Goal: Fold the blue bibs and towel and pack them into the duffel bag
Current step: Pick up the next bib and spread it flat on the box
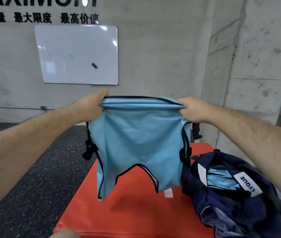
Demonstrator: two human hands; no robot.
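1. Left hand and right hand each clutch a top corner of the light-blue black-trimmed fabric bib.
2. It hangs above the red mat.
3. The open navy duffel bag sits right.

1. A light blue bib with black edging hangs in the air above the red mat. The left hand grips its bunched top edge at one corner and the right hand grips the other. It faces the person, its lower edge is cut into a notch, and black straps dangle at both sides
2. A dark navy duffel bag lies slumped and open on the mat, just right of the bib, with a white label across its opening
3. Light blue cloth lies inside the bag; whether it is a bib or a towel cannot be told
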